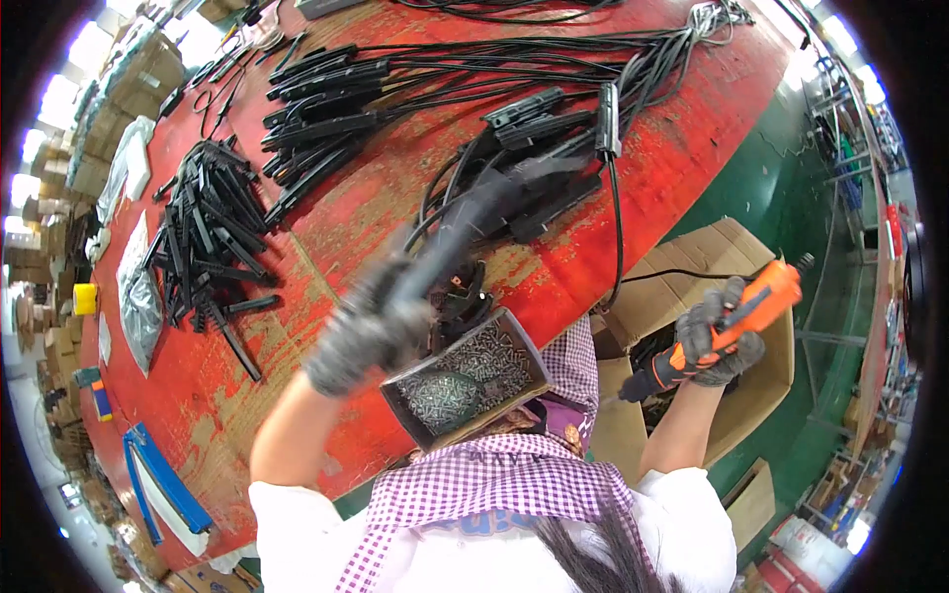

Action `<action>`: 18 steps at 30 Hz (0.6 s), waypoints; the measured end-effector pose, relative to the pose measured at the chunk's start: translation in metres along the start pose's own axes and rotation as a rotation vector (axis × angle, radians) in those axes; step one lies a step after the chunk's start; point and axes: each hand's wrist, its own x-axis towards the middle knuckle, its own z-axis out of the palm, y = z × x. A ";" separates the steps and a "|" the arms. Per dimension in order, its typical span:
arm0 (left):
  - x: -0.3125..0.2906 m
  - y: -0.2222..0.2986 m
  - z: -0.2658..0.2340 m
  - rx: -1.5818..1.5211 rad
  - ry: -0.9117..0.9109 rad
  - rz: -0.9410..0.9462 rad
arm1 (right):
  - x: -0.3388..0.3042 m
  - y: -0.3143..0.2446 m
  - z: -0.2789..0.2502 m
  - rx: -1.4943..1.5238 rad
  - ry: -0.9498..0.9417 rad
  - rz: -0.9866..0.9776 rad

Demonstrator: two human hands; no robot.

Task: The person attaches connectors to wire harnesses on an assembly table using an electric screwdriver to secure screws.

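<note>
My left hand, in a dark grey glove, is blurred by motion over the red table. A long black plastic piece, also smeared, sticks out from its fingers toward the far right. My right hand, gloved too, is wrapped round an orange and black electric screwdriver off the table's right edge; its black nose points left and toward me. Between my hands, at the near table edge, stands an open box of small metal screws. Beyond it lie several black plastic housings with cables.
A heap of loose black plastic strips lies at the left, with bundled black cables behind. Plastic bags and a blue-edged piece lie farther left. An open cardboard box stands beneath my right hand; metal shelving is beyond.
</note>
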 end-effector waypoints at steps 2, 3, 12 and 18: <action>0.026 0.024 -0.024 0.186 0.143 0.191 | -0.028 -0.012 -0.017 -0.194 0.356 0.174; 0.041 0.036 -0.042 0.280 0.114 0.194 | -0.039 -0.013 -0.023 -0.342 0.508 0.202; 0.153 0.093 -0.106 1.758 0.669 0.837 | -0.087 0.060 -0.086 -0.940 0.480 0.736; 0.193 0.123 -0.132 1.644 0.880 0.784 | -0.082 0.070 -0.100 -0.817 0.505 0.743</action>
